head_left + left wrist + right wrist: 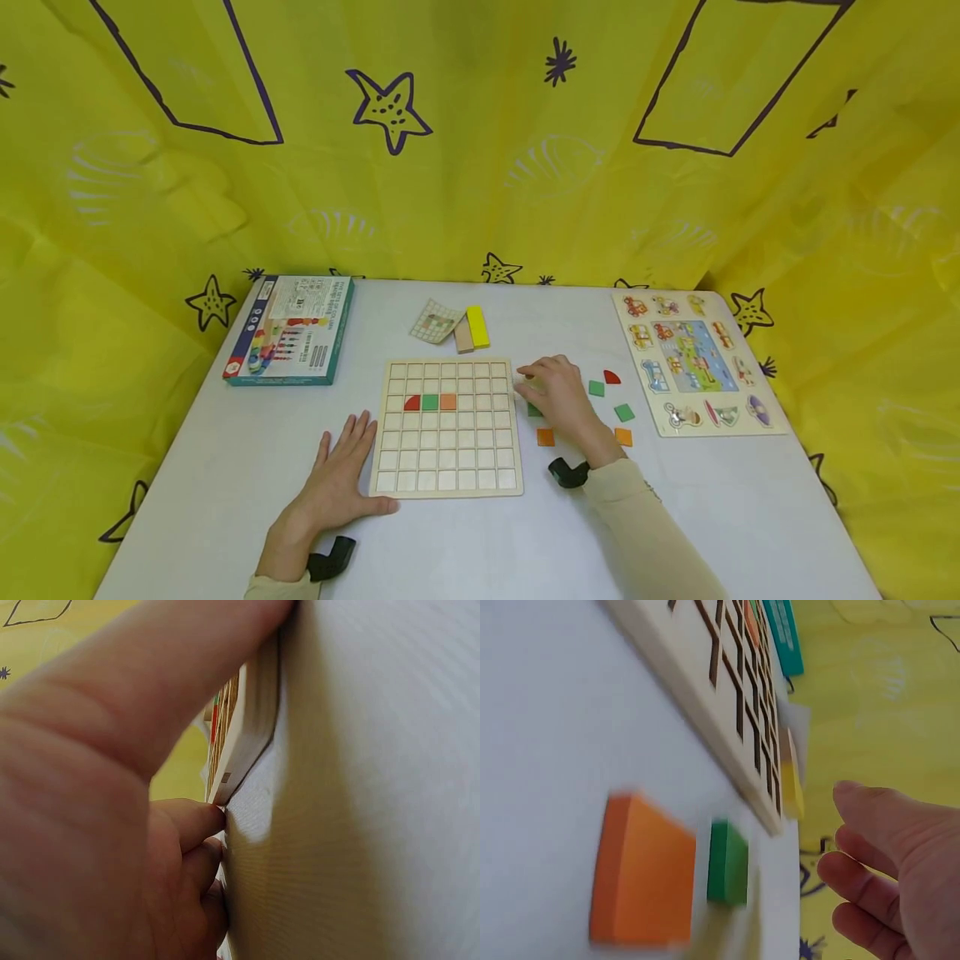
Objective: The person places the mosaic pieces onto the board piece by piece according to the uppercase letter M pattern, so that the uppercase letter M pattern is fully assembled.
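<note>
A wooden grid board (pixel 450 493) lies flat on the table. In one row sit a red quarter-circle tile (pixel 412 404), a green square tile (pixel 430 402) and an orange square tile (pixel 447 402). My left hand (pixel 337 479) rests with spread, straight fingers around the board's near left corner. Just off its right edge, my right hand (pixel 558 396) hovers with loosely bent fingers; thumb and fingertips stand apart, nothing between them in the right wrist view. Beneath it are a green tile (pixel 727 862) and an orange tile (pixel 645 877).
Further right lie a red quarter-circle (pixel 612 377), green squares (pixel 596 388) and another orange square (pixel 625 437). A picture puzzle board (pixel 652 417) lies beyond them. At the back are a pattern card (pixel 435 321), a yellow block (pixel 477 327), a tan block (pixel 463 337) and a box (pixel 292 333).
</note>
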Demonstrator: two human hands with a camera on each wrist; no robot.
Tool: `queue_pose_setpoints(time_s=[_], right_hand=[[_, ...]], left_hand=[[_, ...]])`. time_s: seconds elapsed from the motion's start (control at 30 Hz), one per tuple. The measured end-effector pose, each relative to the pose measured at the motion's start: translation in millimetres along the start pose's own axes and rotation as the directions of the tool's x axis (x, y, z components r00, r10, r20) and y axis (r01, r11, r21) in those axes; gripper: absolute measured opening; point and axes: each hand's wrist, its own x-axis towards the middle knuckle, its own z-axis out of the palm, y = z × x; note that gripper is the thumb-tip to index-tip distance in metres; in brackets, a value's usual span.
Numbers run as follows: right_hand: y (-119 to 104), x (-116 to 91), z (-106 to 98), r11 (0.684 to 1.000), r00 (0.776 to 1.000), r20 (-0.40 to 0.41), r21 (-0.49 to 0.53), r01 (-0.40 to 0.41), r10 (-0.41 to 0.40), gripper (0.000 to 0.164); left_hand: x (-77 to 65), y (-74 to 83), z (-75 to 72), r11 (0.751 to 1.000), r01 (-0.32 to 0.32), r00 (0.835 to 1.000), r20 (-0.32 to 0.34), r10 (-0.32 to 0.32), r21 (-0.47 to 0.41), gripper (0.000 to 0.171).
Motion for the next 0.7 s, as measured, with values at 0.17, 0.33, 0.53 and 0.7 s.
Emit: queue_pose_setpoints(time_s=[0.17, 0.33, 0.53, 0.7], right_hand=[[20.8, -9.2, -16.6, 0.998, 0.997, -0.034, 0.008, -0.067, 0.068, 0.032], [41.9, -19.3, -28.5, 0.992, 0.991, -0.059, 0.023, -0.122, 0.123, 0.033], [62.0, -30.3, -37.7, 0.984, 0.981, -0.069, -0.001, -0.179, 0.179, 0.034], [73.8, -39.0, -43.3, 0.980, 0.978, -0.076, -0.028, -0.196, 0.194, 0.033]], left_hand=[[-0.2, 1.2, -1.0, 1.000, -0.004, 1.000, -0.005, 0.004, 0.006, 0.126], [-0.1, 0.9, -1.2, 1.000, -0.003, 1.000, -0.006, 0.004, 0.013, 0.126], [0.5, 0.7, -1.1, 1.000, 0.003, 1.000, -0.001, -0.003, 0.009, 0.126], [0.7, 1.2, -1.0, 1.000, 0.002, 1.000, -0.002, -0.001, 0.011, 0.125]])
